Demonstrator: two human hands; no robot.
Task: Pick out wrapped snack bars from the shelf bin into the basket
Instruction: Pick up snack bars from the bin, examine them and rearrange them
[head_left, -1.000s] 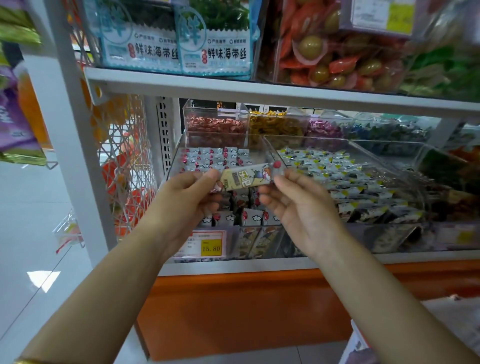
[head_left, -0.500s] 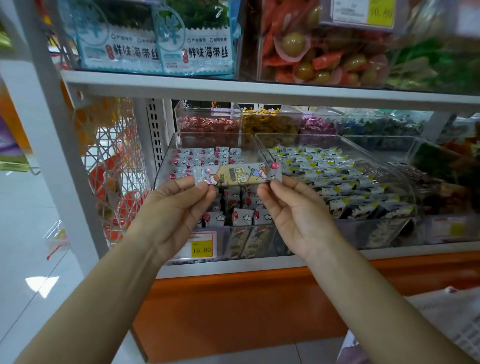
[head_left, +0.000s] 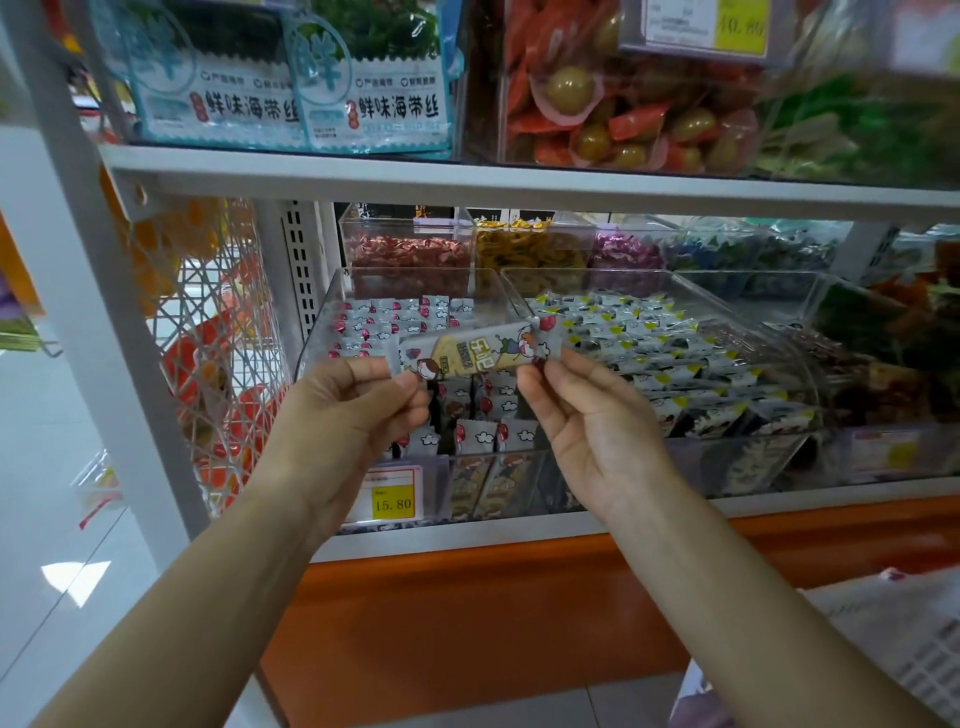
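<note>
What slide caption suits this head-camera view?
Left hand and right hand pinch a wrapped snack bar by its ends over the clear shelf bin.

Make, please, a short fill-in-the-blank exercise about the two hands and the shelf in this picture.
1. The left hand and the right hand each pinch one ____ of the snack bar.
2. The yellow price tag on the clear bin reads ____.
3. The shelf base below the bins is coloured ____.
Missing words: end; 15.80; orange.
</note>
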